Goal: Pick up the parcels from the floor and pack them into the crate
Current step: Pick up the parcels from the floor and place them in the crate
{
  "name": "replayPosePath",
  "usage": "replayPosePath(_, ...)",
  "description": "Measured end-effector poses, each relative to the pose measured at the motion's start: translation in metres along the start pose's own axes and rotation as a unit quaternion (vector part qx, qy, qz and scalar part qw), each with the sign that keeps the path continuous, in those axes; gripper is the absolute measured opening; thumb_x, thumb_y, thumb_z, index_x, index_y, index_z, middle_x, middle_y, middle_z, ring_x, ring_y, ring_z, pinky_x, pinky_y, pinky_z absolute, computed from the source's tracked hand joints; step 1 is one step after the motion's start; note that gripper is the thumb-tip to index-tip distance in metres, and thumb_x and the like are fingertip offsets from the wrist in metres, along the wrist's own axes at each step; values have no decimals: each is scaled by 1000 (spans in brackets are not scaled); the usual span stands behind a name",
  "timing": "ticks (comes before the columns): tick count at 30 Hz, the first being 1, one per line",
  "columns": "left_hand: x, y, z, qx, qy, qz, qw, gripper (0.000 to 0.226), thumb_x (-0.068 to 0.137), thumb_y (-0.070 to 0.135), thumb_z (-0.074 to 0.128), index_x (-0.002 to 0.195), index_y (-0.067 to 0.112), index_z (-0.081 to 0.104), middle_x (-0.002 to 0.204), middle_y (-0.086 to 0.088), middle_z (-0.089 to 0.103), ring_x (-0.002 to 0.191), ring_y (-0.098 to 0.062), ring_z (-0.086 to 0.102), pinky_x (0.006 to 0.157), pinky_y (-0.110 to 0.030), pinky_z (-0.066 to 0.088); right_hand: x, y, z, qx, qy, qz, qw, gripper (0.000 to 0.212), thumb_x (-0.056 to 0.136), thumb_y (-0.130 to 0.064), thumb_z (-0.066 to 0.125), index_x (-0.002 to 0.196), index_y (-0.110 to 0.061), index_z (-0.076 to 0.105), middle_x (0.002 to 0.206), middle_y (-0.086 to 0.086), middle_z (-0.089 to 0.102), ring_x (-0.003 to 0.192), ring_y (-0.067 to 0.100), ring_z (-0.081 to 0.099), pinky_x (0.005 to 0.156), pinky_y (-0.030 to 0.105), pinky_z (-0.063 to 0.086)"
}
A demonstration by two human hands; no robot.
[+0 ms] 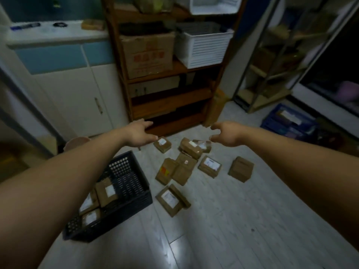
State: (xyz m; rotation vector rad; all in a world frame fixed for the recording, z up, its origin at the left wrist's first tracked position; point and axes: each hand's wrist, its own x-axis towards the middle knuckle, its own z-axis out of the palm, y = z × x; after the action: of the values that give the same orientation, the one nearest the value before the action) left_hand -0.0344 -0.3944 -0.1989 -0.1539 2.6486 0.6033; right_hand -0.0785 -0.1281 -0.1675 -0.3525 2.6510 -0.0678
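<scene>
Several brown cardboard parcels lie scattered on the pale floor, among them a labelled one [162,145] at the far left of the heap, a stacked pair [191,148], a square box [240,169] off to the right and a near one [172,199]. A dark slotted crate [134,183] stands at the left and holds three parcels [106,193], partly hidden by my left forearm. My left hand [138,135] and my right hand [225,133] both hover above the heap, fingers spread, holding nothing.
A wooden shelf unit [171,105] with a carton and a white basket stands right behind the heap. White cabinets [77,98] are at the left. A blue crate [289,121] with items and a metal rack [272,74] are at the right. Bare floor [223,230] stretches toward me.
</scene>
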Motion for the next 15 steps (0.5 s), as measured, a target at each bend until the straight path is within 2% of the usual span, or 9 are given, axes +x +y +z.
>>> replayPosePath(6, 16, 134, 39, -17, 6, 26, 999, 72, 90, 46, 53, 150, 25, 18, 160, -6, 6, 147, -27, 10, 117, -38, 15, -38, 143, -3, 22, 18, 38, 999, 59, 96, -40, 49, 148, -20, 29, 153, 7, 32, 137, 26, 35, 109, 38, 32)
replayPosePath(10, 30, 213, 68, -20, 7, 20, 1000, 71, 91, 43, 53, 150, 26, 18, 160, -4, 6, 147, -27, 8, 118, -40, 13, -49, 231, -3, 21, 3, 54, 998, 62, 95, -41, 49, 149, -20, 27, 153, 8, 30, 138, 27, 34, 110, 38, 32)
replayPosePath(15, 53, 250, 85, -13, -9, 1, 1000, 71, 91, 43, 53, 149, 25, 18, 160, -6, 6, 146, -28, 11, 119, -42, 14, -32, 295, -9, 45, 1, 52, 998, 64, 95, -41, 49, 150, -19, 25, 154, 10, 28, 137, 29, 34, 110, 39, 32)
